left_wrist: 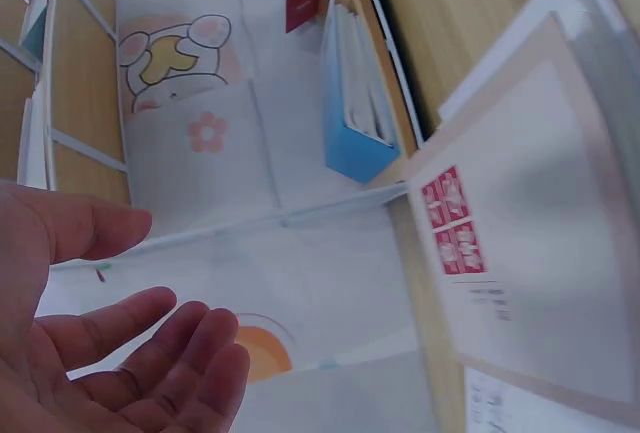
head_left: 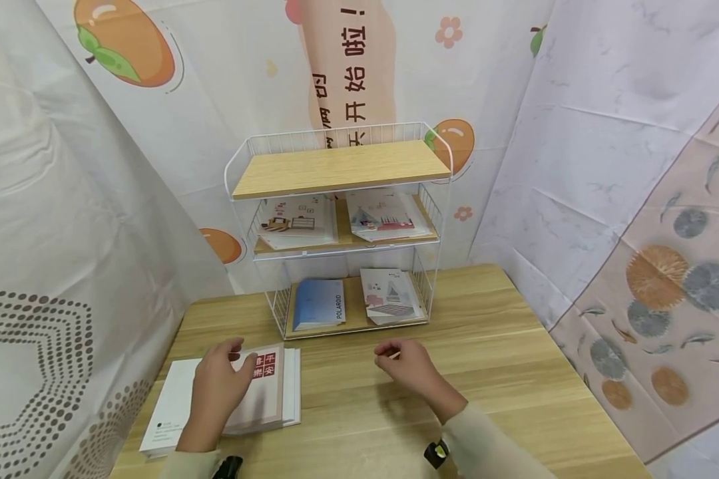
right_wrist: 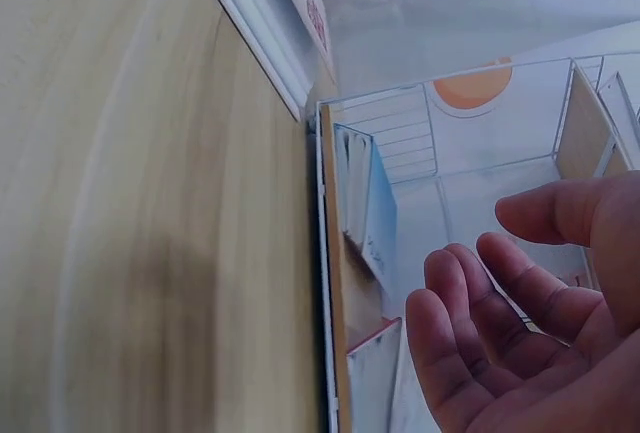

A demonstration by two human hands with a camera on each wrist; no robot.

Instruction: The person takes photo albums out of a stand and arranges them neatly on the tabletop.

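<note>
My left hand [head_left: 218,389] hovers over several flat books lying at the left of the table, its fingers loosely bent and apart from the thumb. Beneath it lies a pale pink-edged book [head_left: 266,402] with a red block of characters. A white book [head_left: 169,409] sticks out to its left. In the left wrist view, nothing lies between the thumb and fingers of that hand [left_wrist: 120,393]. My right hand [head_left: 418,374] is above the bare wood in front of the rack, fingers relaxed. The right wrist view shows this hand [right_wrist: 550,348] with its palm bare.
A white wire rack with wooden shelves [head_left: 341,167] stands at the table's back. Its bottom level holds a blue POLAROID album [head_left: 319,303] and illustrated booklets [head_left: 389,293]. Two more booklet piles [head_left: 299,223] lie on the middle level. Printed cloth [head_left: 491,80] hangs around the table [head_left: 485,346].
</note>
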